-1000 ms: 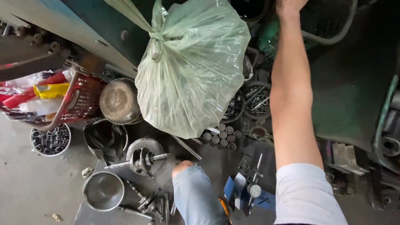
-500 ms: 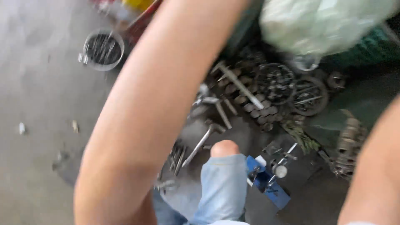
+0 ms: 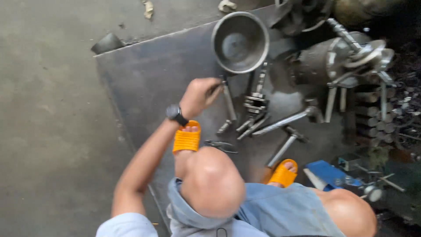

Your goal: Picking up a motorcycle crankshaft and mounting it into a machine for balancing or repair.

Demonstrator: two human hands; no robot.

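Since half a second ago, the left arm has dropped from across the view and the left hand now reaches down to a dark metal sheet on the floor. Its fingers pinch a slim steel rod lying just below the round metal bowl, beside other rods and wrenches. No right hand shows.
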